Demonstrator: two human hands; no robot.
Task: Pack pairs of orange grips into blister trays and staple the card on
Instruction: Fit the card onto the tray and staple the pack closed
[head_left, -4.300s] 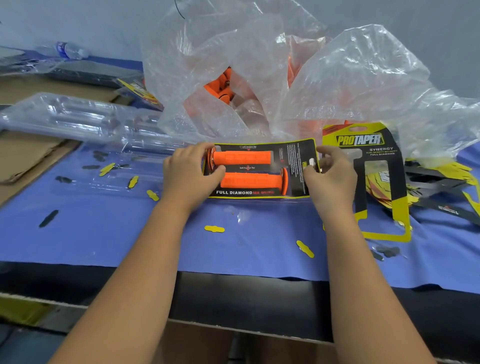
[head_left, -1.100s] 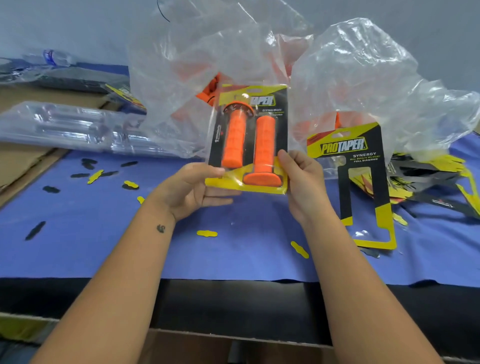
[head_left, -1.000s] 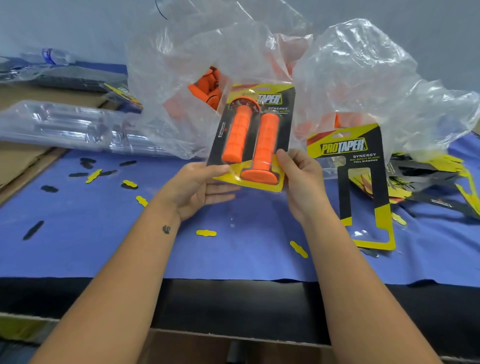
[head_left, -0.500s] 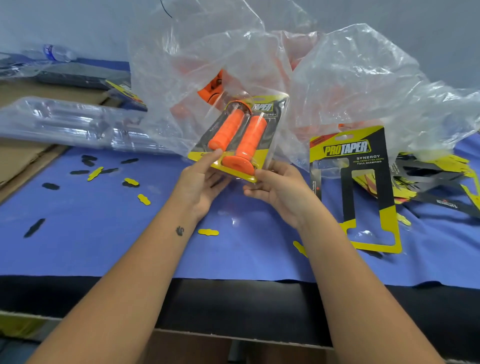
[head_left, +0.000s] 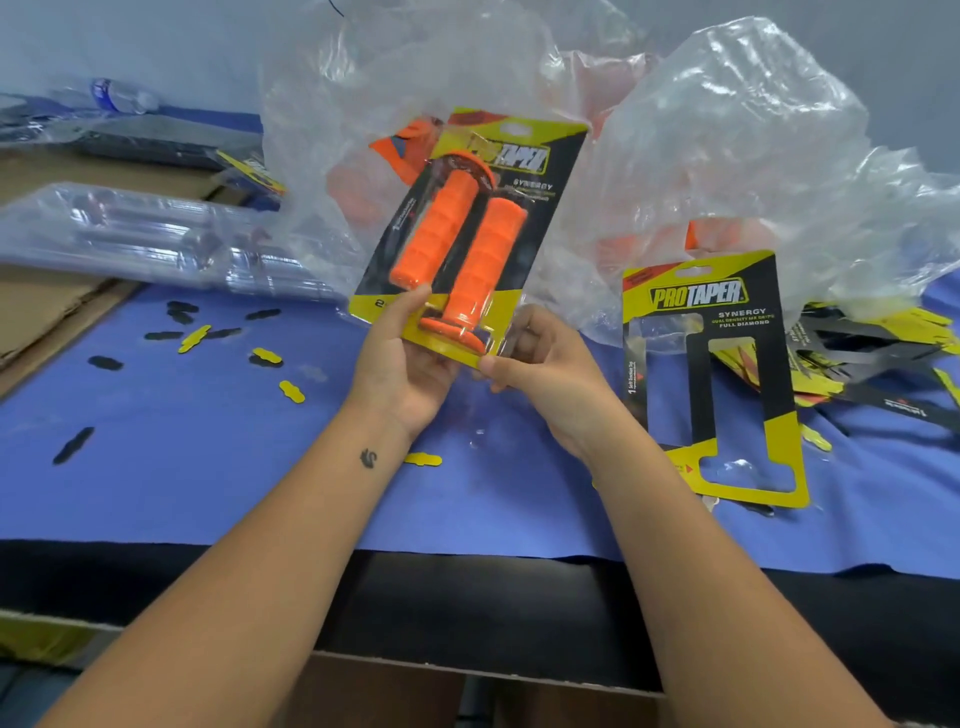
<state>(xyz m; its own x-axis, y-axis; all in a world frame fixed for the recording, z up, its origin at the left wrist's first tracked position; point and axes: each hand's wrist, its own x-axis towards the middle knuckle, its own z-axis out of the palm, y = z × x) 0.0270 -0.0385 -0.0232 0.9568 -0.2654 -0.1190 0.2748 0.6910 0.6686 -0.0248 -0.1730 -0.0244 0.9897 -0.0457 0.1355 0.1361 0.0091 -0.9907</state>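
At the far left edge of the blue table cover (head_left: 156, 467) lies a stack of clear blister trays (head_left: 145, 234). The left hand (head_left: 402, 358) holds the pack (head_left: 467, 234) from beneath, thumb pressed on its lower front. It is lifted above the cover's middle, long axis running away from the person, top leaning right, both orange grips (head_left: 457, 249) lengthwise. The right hand (head_left: 545, 374) pinches its bottom right corner. An empty card (head_left: 717, 374) lies flat at right.
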